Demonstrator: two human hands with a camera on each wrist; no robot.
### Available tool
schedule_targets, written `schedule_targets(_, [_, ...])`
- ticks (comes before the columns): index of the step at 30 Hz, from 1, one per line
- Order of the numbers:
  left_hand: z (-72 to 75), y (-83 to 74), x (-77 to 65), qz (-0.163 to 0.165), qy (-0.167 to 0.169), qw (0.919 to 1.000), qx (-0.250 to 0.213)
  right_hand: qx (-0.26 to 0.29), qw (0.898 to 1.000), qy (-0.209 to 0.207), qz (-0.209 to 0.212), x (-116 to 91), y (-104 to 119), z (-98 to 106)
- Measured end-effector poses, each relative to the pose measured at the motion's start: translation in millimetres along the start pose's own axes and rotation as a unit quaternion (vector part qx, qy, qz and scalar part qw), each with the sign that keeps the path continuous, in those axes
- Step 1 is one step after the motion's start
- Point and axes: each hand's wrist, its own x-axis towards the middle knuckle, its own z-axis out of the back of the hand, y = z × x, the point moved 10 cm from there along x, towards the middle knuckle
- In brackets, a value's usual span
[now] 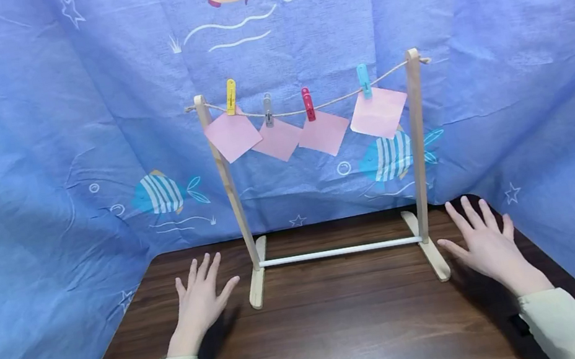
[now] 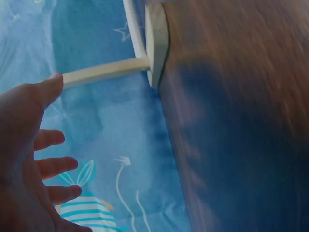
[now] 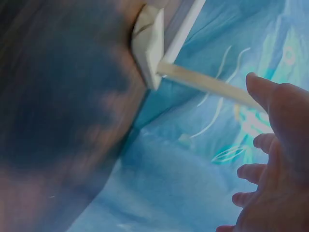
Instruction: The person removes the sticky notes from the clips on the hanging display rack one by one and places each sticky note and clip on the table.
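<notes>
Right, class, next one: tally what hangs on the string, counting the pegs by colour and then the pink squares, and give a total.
Yellow peg: 1
Grey peg: 1
Red peg: 1
Light blue peg: 1
Pink squares: 4
Total: 8

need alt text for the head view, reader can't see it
Four pink squares hang by clothespins from a string on a wooden stand. A person's empty left hand and right hand are on either side, over a dark table before blue cloth.
</notes>
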Motion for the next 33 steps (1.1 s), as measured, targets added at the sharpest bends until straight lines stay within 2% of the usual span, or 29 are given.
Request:
schedule_targets(6, [14.1, -12.7, 4.1, -0.012, -0.029, 0.9986, -0.042, -0.011, 0.999, -0.023, 0.044, 3, 32, 12])
schedule_targets(12, [29.3, -22.6, 11.2, -0.023, -0.057, 0.9936, -0.095, -0.021, 0.993, -0.052, 0.107, 8, 74, 26])
schedule_targets(16, [40.6, -27.9, 16.1, -0.024, -0.079, 0.9863, -0.143, -0.020, 0.987, -0.071, 0.143, 13, 97, 37])
schedule_targets(22, [58.2, -33.8, 18.8, -0.020, -0.113, 0.9761, -0.185, 0.008, 0.976, -0.108, 0.189, 20, 128, 56])
schedule_targets(28, [73.2, -39.1, 24.1, -0.014, -0.142, 0.9560, -0.256, 0.061, 0.965, -0.125, 0.224, 31, 158, 79])
schedule_targets(33, [87.0, -47.4, 25.0, -0.033, -0.174, 0.9453, -0.274, 0.101, 0.958, -0.122, 0.241, 43, 184, 93])
